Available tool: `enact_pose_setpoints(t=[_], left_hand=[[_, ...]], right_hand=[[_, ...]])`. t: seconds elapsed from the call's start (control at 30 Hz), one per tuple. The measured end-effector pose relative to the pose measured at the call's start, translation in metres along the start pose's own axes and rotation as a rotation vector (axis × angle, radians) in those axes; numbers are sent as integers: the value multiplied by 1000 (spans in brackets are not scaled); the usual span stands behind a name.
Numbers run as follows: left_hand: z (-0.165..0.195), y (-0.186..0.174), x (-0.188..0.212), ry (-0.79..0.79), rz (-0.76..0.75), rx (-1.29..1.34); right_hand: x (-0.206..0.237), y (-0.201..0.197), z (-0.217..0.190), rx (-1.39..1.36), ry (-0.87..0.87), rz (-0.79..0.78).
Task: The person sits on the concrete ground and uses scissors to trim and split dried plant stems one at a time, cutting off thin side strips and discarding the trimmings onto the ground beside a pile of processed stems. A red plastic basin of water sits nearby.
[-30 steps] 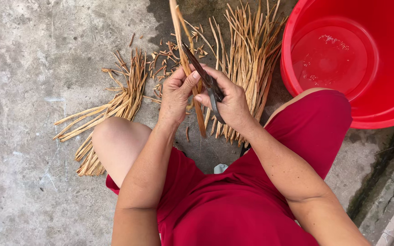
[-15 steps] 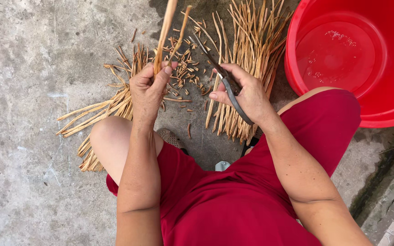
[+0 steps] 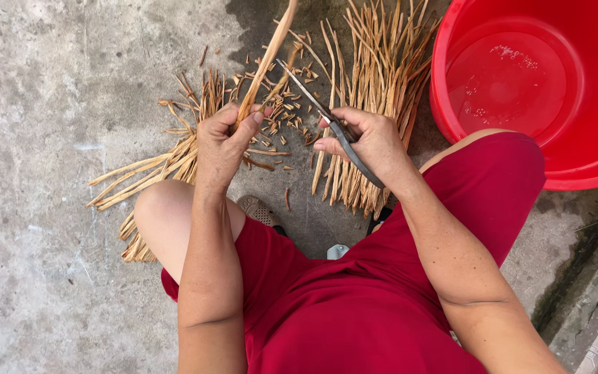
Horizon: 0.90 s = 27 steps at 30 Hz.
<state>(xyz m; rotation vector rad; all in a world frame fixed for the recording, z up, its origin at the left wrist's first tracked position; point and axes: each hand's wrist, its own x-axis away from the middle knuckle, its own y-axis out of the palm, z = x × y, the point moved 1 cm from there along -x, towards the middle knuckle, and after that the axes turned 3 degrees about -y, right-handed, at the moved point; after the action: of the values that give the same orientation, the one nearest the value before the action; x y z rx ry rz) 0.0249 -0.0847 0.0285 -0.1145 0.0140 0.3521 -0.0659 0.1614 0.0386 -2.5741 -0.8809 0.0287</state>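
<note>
Hands work above a concrete floor [image 3: 50, 83]: left hand [image 3: 226, 142] pinches a tan fibre strip [image 3: 266, 62] upright, right hand [image 3: 372, 142] grips scissors [image 3: 327, 118], blades parted, just beside the strip.

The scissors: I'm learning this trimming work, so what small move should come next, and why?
Probably bring the scissors in the right hand over to the strip that the left hand holds upright. The blades point toward the strip but seem short of it, and cut chips lie below on the concrete floor.
</note>
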Motion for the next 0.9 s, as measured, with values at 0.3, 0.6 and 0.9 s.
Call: enact_pose_setpoints(t=[0.3, 0.6, 0.9], left_hand=[[2, -11, 8, -66, 7, -51], [-4, -9, 12, -18, -211, -85], [-2, -15, 12, -160, -169, -186]], right_hand=[[-8, -11, 7, -276, -144, 126], [-12, -20, 14, -267, -110, 106], [-12, -23, -1, -278, 19, 159]])
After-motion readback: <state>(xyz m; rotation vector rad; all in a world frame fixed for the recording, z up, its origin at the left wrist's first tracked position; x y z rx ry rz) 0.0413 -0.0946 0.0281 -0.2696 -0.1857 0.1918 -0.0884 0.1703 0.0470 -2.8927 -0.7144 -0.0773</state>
